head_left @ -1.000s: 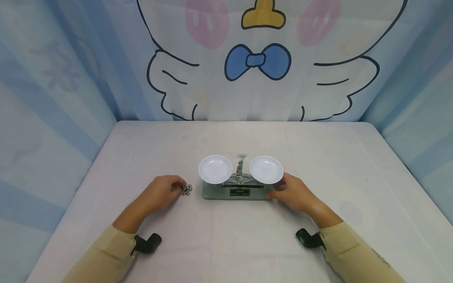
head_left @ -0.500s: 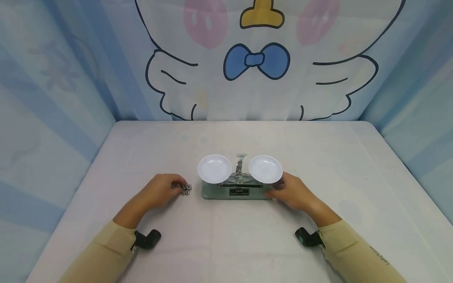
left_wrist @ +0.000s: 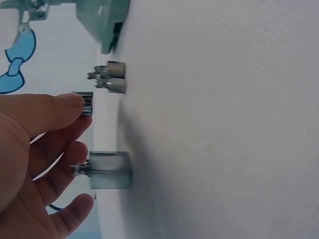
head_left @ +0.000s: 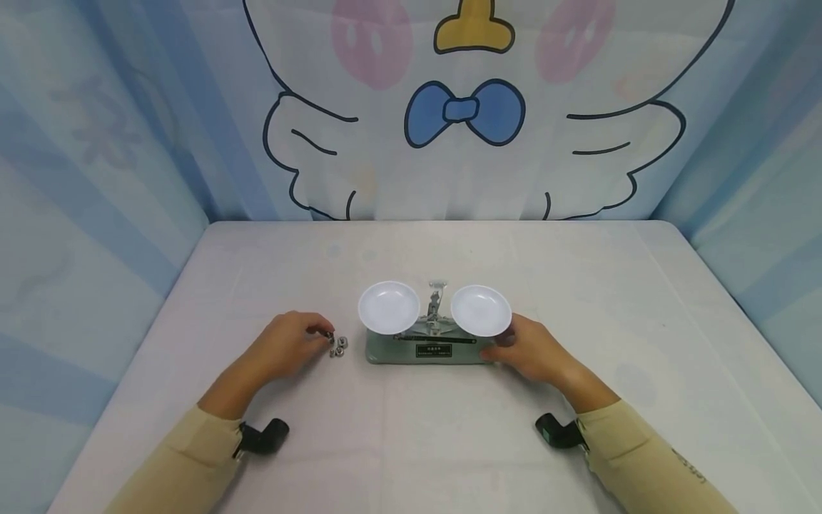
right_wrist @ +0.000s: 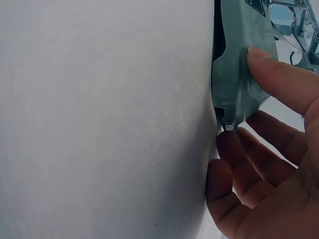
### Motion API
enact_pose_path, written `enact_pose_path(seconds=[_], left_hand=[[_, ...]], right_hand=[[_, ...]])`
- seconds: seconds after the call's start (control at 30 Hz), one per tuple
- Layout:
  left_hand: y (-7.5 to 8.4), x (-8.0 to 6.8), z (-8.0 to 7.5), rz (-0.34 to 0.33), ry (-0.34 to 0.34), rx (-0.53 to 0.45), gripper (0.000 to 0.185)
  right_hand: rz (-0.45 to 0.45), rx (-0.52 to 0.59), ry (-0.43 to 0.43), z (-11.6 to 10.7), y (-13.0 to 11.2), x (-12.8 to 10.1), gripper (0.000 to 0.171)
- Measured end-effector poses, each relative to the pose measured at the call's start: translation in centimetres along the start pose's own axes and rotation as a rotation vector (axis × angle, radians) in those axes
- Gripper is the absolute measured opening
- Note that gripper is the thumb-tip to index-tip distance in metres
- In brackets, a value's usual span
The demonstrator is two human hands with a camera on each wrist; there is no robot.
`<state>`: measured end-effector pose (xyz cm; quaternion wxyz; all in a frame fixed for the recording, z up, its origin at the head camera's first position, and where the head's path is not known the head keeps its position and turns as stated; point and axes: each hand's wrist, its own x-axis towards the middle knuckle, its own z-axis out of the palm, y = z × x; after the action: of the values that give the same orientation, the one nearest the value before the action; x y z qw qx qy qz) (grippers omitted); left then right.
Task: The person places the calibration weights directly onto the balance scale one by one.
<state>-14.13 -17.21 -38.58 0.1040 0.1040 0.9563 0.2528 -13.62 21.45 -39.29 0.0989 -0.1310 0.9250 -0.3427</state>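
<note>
A white cloth-covered surface (head_left: pixel 411 428) fills a booth whose blue striped walls carry a cartoon bird with a blue bow tie (head_left: pixel 465 111) on the back panel. Near the middle stands a small balance scale (head_left: pixel 432 341) with a grey-green base and two white pans, the left pan (head_left: pixel 389 307) and the right pan (head_left: pixel 481 310), side by side at about the same height.

The left hand (head_left: pixel 289 345) rests on the surface just left of the scale. In the left wrist view its thumb and forefinger pinch a small metal weight (left_wrist: pixel 83 103), lifted clear of the cloth. A larger metal weight (left_wrist: pixel 108 170) stands on the surface close under the other fingers, and two small weights (left_wrist: pixel 109 77) stand together a little farther on, between the hand and the scale's base.

The right hand (head_left: pixel 530 350) sits at the right end of the scale. Its thumb presses on top of the base's end and the fingers curl beneath the edge, so it grips the base there.

Both arms wear tan sleeves, each with a black camera mount (head_left: pixel 265 437) at the wrist.
</note>
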Motion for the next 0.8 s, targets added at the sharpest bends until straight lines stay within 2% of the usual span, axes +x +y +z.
enact_pose_path(seconds=[0.3, 0.43, 0.63, 0.8], left_hand=[[1.6, -0.9, -2.6, 0.017, 0.047, 0.010, 0.021], [2.3, -1.1, -3.7, 0.053, 0.106, 0.024, 0.020], [3.6, -1.1, -4.6, 0.115, 0.146, 0.011, 0.020], [4.6, -0.9, -5.2, 0.107, 0.159, 0.001, 0.020]], right_hand=[[-0.001, 0.003, -0.002, 0.0, -0.1, 0.1, 0.069], [0.001, 0.002, -0.002, 0.0, -0.1, 0.1, 0.068], [0.005, -0.007, 0.004, 0.0, -0.1, 0.0, 0.066], [-0.001, -0.014, 0.003, 0.1, -0.3, -0.1, 0.064]])
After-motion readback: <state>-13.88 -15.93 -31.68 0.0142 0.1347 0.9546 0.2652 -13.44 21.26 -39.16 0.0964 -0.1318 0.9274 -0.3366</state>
